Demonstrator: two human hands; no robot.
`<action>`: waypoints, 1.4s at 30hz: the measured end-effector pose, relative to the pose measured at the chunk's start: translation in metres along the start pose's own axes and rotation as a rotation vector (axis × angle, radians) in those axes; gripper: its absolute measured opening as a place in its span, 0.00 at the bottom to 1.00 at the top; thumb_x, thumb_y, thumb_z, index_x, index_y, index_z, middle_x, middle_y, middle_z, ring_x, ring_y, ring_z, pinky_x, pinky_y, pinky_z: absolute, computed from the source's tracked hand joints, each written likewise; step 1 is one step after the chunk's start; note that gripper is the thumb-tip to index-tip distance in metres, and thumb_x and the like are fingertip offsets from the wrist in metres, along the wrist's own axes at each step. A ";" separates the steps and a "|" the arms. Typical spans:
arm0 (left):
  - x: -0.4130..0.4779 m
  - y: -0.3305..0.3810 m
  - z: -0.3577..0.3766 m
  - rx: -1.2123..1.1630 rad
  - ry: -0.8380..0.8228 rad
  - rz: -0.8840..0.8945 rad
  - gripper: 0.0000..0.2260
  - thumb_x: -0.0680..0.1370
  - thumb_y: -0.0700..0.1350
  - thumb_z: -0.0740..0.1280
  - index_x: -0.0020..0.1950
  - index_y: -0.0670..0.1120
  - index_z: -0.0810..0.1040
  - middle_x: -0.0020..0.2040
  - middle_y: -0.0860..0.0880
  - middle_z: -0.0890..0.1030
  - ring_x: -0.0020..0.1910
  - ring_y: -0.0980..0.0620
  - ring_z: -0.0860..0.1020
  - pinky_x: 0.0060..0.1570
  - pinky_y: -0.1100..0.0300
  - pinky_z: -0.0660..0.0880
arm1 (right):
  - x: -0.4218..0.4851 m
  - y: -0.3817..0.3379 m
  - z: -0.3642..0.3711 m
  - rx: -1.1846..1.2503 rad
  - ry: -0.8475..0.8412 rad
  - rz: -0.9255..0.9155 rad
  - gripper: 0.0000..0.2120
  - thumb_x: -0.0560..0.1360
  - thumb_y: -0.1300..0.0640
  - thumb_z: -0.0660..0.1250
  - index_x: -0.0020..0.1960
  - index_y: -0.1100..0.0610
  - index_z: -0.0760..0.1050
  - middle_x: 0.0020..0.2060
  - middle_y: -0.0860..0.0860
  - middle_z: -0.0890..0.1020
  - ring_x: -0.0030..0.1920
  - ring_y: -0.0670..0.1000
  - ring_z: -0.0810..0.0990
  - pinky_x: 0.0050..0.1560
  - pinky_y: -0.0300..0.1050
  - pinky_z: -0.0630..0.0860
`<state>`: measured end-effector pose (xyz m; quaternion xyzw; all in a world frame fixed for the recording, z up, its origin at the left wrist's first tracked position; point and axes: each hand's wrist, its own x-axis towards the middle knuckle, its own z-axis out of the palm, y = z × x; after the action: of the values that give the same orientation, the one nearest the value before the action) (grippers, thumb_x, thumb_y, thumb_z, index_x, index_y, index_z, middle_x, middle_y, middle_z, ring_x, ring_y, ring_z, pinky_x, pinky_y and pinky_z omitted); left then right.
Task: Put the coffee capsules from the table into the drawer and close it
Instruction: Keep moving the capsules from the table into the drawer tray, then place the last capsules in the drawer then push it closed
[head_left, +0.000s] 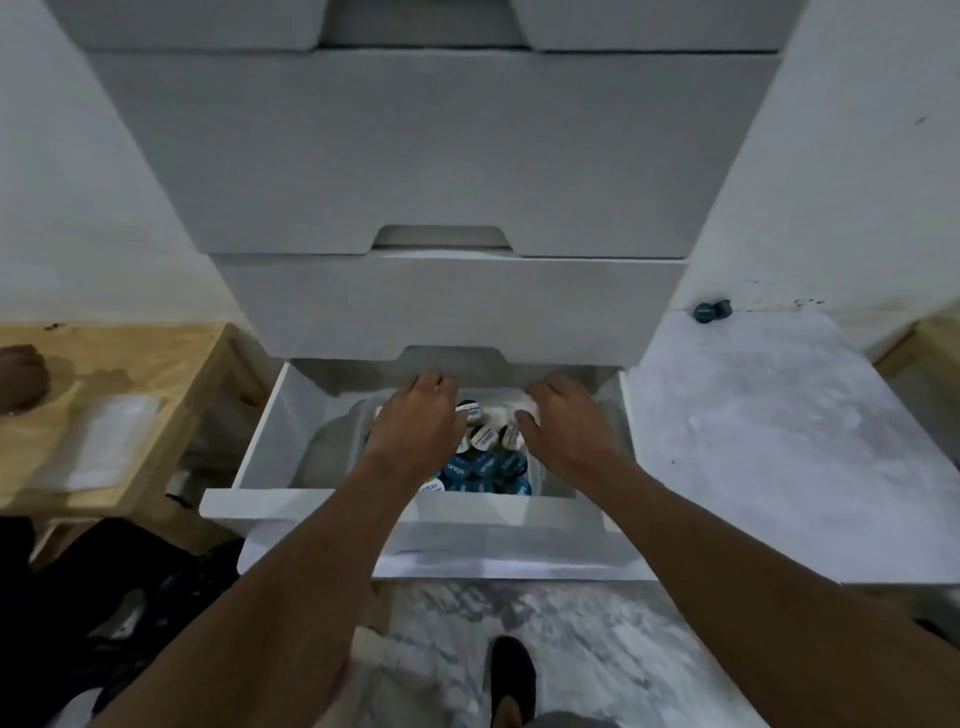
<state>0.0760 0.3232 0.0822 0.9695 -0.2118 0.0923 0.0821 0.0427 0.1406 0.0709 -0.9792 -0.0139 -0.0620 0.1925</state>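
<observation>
Dim, flat indoor light, soft blur throughout, wide-angle bending at edges

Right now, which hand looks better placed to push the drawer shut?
Neither clearly: left hand and right hand both reach equally deep over the capsules, past the drawer front.

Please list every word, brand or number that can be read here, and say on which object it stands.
"CAFÉ AU": only partly legible, on the white-lidded round coffee capsules in the open white drawer.
Blue-lidded capsules: white lettering, too blurred to read.
Two dark capsules on the floor: no readable text.
</observation>
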 end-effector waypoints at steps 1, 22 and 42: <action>-0.004 0.007 -0.007 0.005 0.026 0.021 0.14 0.77 0.46 0.64 0.59 0.39 0.74 0.56 0.40 0.77 0.55 0.41 0.75 0.53 0.49 0.73 | -0.009 0.000 -0.010 -0.021 0.034 0.007 0.18 0.77 0.52 0.62 0.63 0.59 0.73 0.59 0.57 0.76 0.61 0.58 0.73 0.60 0.50 0.71; -0.005 0.218 -0.055 0.100 0.248 0.378 0.13 0.64 0.47 0.75 0.43 0.42 0.78 0.38 0.44 0.80 0.35 0.44 0.79 0.31 0.58 0.75 | -0.145 0.124 -0.154 -0.185 0.295 0.236 0.20 0.78 0.51 0.62 0.67 0.59 0.69 0.64 0.57 0.74 0.62 0.59 0.73 0.58 0.51 0.72; 0.113 0.416 0.035 -0.074 0.166 0.118 0.16 0.74 0.47 0.68 0.58 0.40 0.76 0.49 0.43 0.80 0.47 0.43 0.79 0.39 0.53 0.77 | -0.088 0.371 -0.225 -0.152 0.094 0.062 0.19 0.78 0.51 0.60 0.65 0.60 0.70 0.60 0.57 0.76 0.59 0.59 0.74 0.56 0.50 0.73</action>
<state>0.0046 -0.1014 0.1220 0.9407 -0.2641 0.1690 0.1295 -0.0521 -0.2880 0.1274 -0.9870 0.0305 -0.1028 0.1200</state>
